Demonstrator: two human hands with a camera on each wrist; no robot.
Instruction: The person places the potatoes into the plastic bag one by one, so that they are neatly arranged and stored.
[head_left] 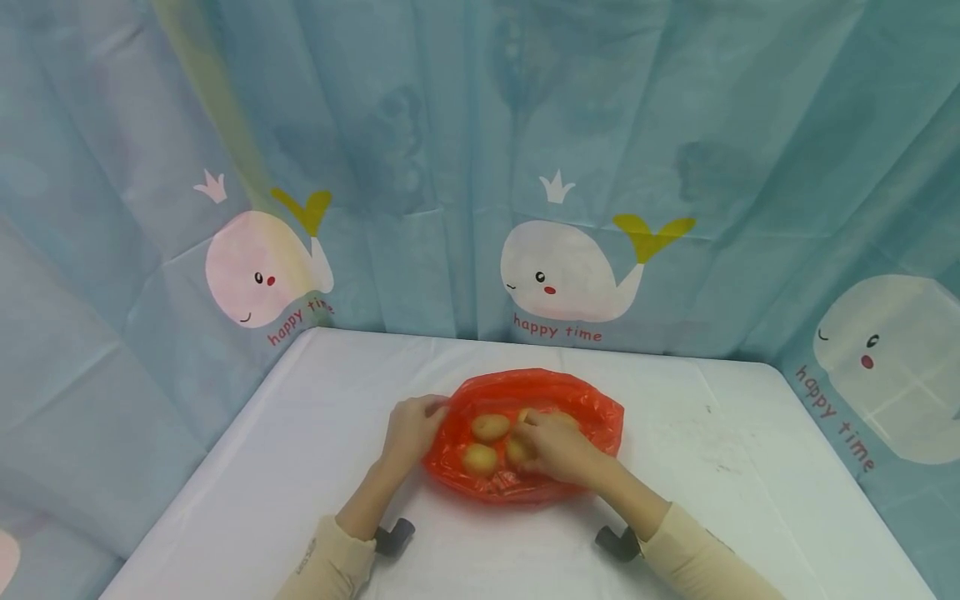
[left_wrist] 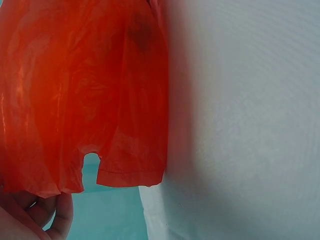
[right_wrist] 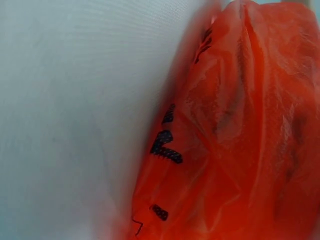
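A red plastic bag (head_left: 525, 492) lies on the table with its mouth spread wide. Several yellow-brown potatoes sit inside, among them one potato (head_left: 491, 427) at the upper left and another potato (head_left: 480, 459) below it. My left hand (head_left: 410, 427) pinches the bag's left rim; in the left wrist view its curled fingers (left_wrist: 62, 215) show at the edge of the plastic. Reaching in over the right side, my right hand (head_left: 558, 448) curls its fingers and thumb round a potato (head_left: 517, 451). The right wrist view shows only the bag's outside with black print, and the hand is hidden there.
A white cloth covers the table (head_left: 720, 500), with faint grey marks right of the bag. A blue curtain (head_left: 465, 167) printed with whales hangs behind and along the sides. Dark wrist-camera mounts (head_left: 618, 543) stick out below both sleeves.
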